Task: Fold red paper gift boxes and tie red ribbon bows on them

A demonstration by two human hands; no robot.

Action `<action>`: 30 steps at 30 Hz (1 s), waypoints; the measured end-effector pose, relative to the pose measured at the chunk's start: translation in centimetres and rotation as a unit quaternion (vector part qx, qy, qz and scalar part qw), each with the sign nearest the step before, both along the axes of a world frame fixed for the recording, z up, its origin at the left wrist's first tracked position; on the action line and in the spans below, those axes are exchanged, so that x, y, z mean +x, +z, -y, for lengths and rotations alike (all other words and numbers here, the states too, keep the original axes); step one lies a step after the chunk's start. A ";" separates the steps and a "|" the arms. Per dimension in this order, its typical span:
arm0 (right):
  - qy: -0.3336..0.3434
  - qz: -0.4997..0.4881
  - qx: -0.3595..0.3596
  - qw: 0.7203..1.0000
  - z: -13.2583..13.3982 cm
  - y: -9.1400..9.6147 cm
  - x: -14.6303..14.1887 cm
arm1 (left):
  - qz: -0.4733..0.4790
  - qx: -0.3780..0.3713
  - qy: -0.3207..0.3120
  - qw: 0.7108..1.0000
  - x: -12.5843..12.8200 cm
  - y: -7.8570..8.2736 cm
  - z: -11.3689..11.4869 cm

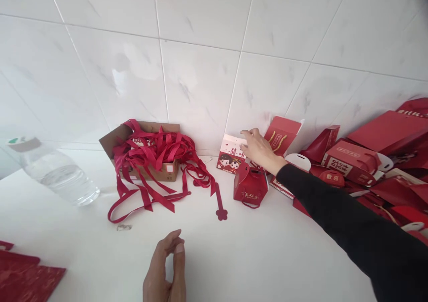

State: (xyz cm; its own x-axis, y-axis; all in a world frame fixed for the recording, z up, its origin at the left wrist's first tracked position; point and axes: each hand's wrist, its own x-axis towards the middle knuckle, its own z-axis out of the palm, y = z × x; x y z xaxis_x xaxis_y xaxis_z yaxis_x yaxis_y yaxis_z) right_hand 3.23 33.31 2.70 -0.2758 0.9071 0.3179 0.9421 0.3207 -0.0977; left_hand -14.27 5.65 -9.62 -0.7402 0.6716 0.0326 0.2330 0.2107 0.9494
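Where the right hand (pixel 259 149) reaches, a cartoon-printed box (pixel 228 158) stands.

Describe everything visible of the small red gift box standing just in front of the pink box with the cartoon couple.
The small red gift box looks like folded, slightly glossy card. It stands upright on the white tabletop, with pale lettering low on its front and a thin red cord looped below. Its top has curved edges and a dark opening. The right hand is above and behind it; contact is unclear.
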 end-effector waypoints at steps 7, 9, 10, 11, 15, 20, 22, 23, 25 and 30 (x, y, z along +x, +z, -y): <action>0.051 -0.033 -0.002 0.998 4.0 -1.0 2.6 | 0.003 0.001 -0.011 1.000 0.0 0.0 0.1; 0.055 -0.045 -0.035 0.997 4.6 -1.0 3.5 | 0.004 0.004 -0.015 1.000 -0.1 0.0 0.1; 0.059 -0.050 -0.057 0.995 4.9 -1.0 3.9 | 0.004 0.007 -0.017 1.000 -0.1 0.0 0.1; 0.064 -0.053 -0.083 0.993 5.1 -1.0 4.3 | 0.004 0.010 -0.021 1.000 -0.2 0.0 0.1; 0.078 -0.061 -0.185 0.978 5.7 -0.9 5.2 | -0.009 0.021 -0.030 0.999 -0.4 -0.3 0.1; 0.079 -0.093 -0.266 0.956 8.1 -0.9 5.3 | -0.054 0.050 -0.051 0.996 -0.9 -1.3 0.3; 0.083 -0.112 -0.305 0.942 10.0 -0.9 5.2 | -0.100 0.067 -0.079 0.989 -1.2 -1.8 0.3; 0.086 -0.123 -0.324 0.934 11.1 -0.9 5.2 | -0.127 0.076 -0.097 0.984 -1.4 -2.0 0.4; 0.092 -0.149 -0.358 0.917 13.7 -0.7 5.3 | -0.174 0.094 -0.136 0.971 -1.5 -2.3 0.5; 0.119 -0.209 -0.386 0.891 20.8 -0.6 6.2 | -0.217 0.123 -0.196 0.948 0.0 -2.3 2.1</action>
